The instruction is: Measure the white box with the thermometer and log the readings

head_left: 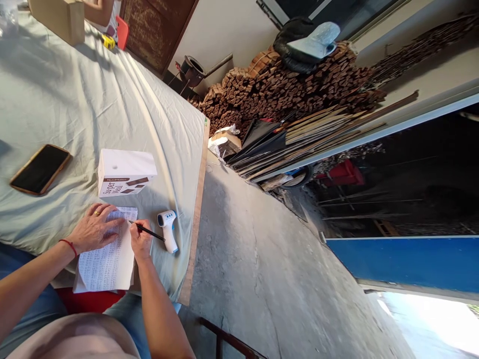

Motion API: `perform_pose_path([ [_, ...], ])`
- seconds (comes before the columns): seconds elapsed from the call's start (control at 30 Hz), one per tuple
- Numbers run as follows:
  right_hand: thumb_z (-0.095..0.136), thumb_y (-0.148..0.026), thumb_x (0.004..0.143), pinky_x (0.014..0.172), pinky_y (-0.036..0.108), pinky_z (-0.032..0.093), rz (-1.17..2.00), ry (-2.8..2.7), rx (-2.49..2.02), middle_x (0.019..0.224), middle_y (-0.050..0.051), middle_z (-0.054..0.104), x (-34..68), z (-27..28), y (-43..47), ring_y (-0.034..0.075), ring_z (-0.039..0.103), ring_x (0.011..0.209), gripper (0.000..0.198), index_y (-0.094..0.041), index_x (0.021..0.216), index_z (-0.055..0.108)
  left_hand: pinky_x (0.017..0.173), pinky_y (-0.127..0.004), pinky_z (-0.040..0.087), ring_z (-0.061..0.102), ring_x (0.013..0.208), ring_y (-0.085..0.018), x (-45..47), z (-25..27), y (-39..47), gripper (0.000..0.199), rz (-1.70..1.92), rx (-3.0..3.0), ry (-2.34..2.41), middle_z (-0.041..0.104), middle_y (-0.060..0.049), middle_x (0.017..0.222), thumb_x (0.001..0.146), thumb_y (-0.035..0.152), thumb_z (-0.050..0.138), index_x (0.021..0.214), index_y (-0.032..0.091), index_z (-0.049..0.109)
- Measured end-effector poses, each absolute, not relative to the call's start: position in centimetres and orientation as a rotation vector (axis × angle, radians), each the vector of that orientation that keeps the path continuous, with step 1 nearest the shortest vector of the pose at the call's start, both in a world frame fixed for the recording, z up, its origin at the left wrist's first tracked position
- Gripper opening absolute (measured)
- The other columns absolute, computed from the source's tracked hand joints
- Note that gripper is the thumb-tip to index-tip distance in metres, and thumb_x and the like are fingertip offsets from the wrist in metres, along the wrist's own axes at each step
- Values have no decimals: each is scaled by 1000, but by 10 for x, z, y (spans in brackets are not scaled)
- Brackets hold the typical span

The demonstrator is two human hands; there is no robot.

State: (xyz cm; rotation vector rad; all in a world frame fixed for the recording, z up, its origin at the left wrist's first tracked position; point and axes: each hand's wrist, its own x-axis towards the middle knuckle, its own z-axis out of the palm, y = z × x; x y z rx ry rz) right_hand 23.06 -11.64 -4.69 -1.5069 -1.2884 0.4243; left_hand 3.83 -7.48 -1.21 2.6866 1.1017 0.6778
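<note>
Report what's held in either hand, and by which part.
Right hand holds the black pen near its writing end, the other end sticking out. Left hand rests spread on the written paper, gripping nothing.

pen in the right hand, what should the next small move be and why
Probably lower or press the pen lightly and write: the right hand holds its tip over the sheet, near the upper right edge, while the left hand rests on that sheet.
</note>
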Motion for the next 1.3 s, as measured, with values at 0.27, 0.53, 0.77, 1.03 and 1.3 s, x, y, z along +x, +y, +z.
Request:
perform_pose_path([
  [0.27,51,-34,89,59,29,51,417,-1293,-1486,67,0,59,232,-45,-117,17,57,60,15,-22,80,55,113,-56,42,55,129,-33,38,-13,-75,35,698,2747,1092,62,-12,136,91,38,64,124,32,73],
  [0.53,51,-35,88,60,30,51,393,-1281,-1498,68,1,60,231,-50,-115,18,57,61,17,-21,80,57,115,-56,40,53,132,-33,37,-13,-74,36,625,2737,1111,61,-11,138,93,39,63,127,34,71],
  [0.77,52,-36,89,61,28,50,402,-1290,-1499,68,0,60,232,-51,-116,17,56,62,18,-22,80,57,114,-55,42,54,130,-33,38,-12,-74,35,648,2751,1100,61,-11,137,92,39,64,125,34,71],
  [1.03,49,-34,97,65,29,52,369,-1296,-1519,75,2,62,234,-53,-120,17,58,67,20,-19,88,59,110,-56,45,57,126,-35,37,-15,-74,32,769,2696,1079,64,-14,132,90,38,62,119,26,69],
  [1.3,39,-9,99,96,37,53,117,-1689,-1627,111,8,64,269,-56,-142,21,62,106,44,-25,128,67,109,-56,48,57,130,-36,21,-22,-49,43,1211,2203,1513,62,-17,129,89,41,61,126,21,51],
])
